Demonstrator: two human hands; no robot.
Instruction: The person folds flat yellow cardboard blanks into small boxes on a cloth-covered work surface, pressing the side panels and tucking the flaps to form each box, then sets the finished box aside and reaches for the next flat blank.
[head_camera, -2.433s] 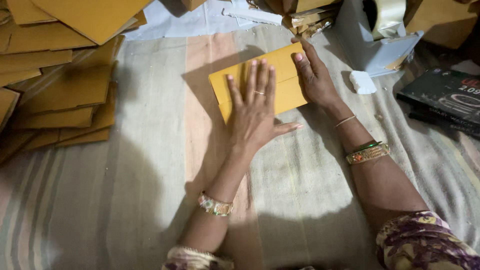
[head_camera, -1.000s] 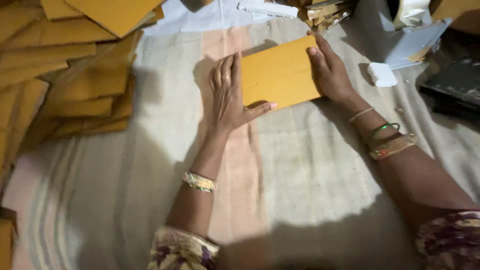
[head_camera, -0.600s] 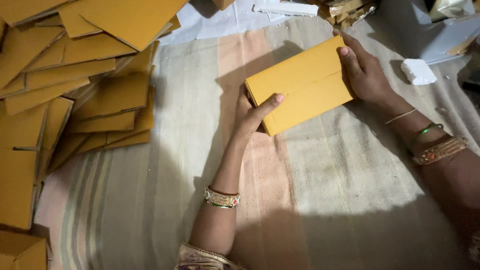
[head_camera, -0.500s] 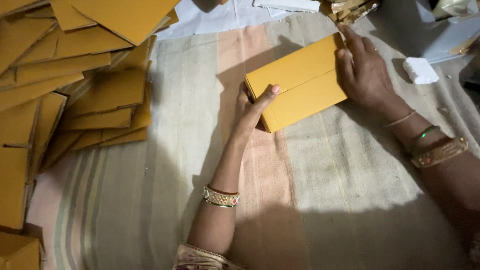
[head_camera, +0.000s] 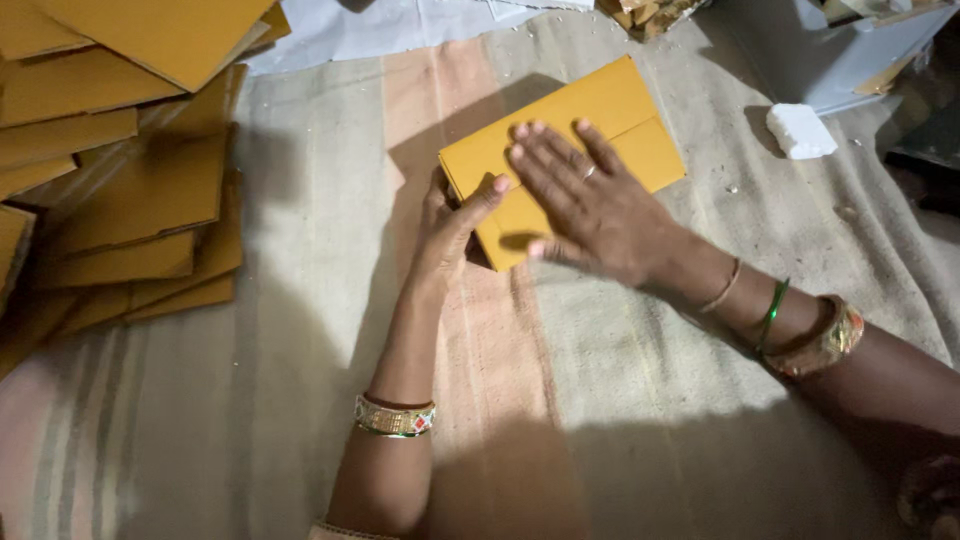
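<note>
Pressing flat yellow folded card envelope (head_camera: 600, 130): right hand (head_camera: 600, 215) spread on top. Left hand (head_camera: 450, 225) pinches its near-left corner; long axis runs near-left to far-right.

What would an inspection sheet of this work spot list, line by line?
Surface: striped cloth mat on the floor.
Job's things: yellow folded envelope, lying flat.
Clutter: heap of yellow envelopes; small white block; grey box.
Fingers: left hand grips the envelope's near corner, thumb on top; right hand lies flat on it, fingers spread.
Cables: nothing seen.
Surroundings: white sheet at the far edge.
</note>
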